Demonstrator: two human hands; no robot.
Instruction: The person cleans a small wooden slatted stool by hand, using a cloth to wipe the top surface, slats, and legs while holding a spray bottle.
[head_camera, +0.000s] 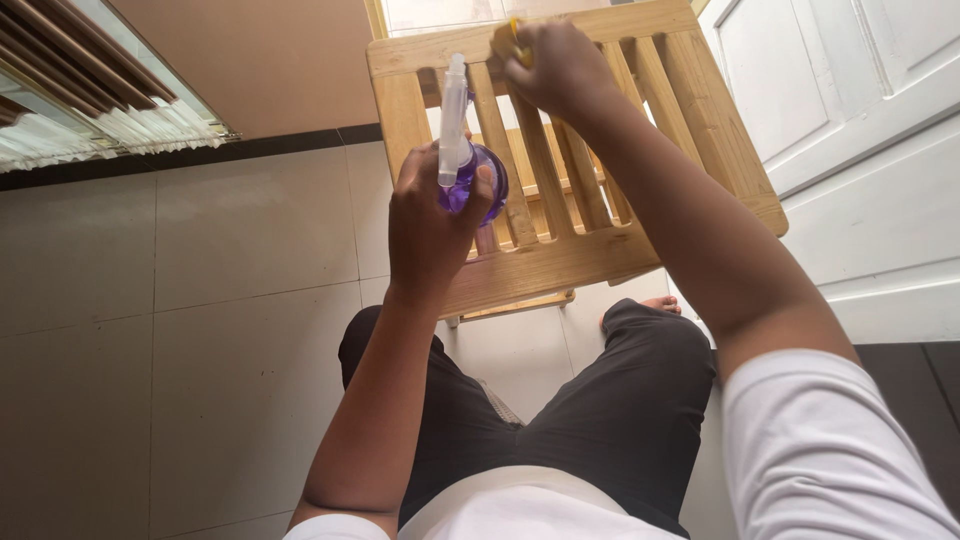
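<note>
Holding one purple spray bottle (462, 170) in left hand (430, 225)'s closed grip; right hand (560, 65) presses one yellow cloth (508, 38) onto one slatted wooden table (560, 265).

The person wears a white short-sleeved shirt (820, 450); black trousers (600, 410) cover the legs; one foot (662, 303) is bare.

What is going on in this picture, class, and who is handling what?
A seated person leans over a slatted wooden rack standing on a tiled floor. The left hand grips a purple spray bottle with a clear nozzle, held upright just above the slats. The right hand presses a yellow cloth or sponge, mostly hidden, against the rack's far rail. A white door stands to the right.
</note>
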